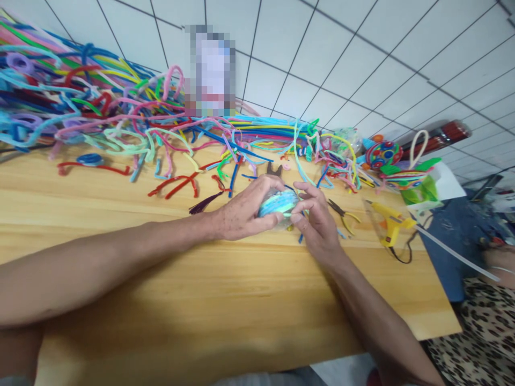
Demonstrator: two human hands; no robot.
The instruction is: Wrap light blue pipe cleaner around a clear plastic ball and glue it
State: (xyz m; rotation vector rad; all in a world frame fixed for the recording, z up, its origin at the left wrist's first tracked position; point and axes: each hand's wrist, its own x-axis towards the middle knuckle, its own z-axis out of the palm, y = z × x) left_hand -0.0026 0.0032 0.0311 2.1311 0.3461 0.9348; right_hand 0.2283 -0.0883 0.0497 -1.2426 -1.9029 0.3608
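A rounded bundle of blue and light green fuzzy stems (278, 203), with something clear around it, is held above the wooden table (201, 300). My left hand (249, 209) wraps round its left side, thumb along the lower edge. On the right side, my right hand (317, 220) has its bent fingertips and thumb pinched at the bundle's edge, by a light green strand. Just behind the hands are the dark handles or jaws of a tool (274, 169), partly hidden. A dark purple tassel (206, 202) lies beside my left wrist.
Many colourful fuzzy stems (120, 107) are heaped along the back. Pliers with yellow handles (344, 214) and a yellow glue gun (390, 221) lie to the right. A ball-shaped craft (384, 155) sits at the back right. Another person's patterned clothing (478, 327) shows at the right edge.
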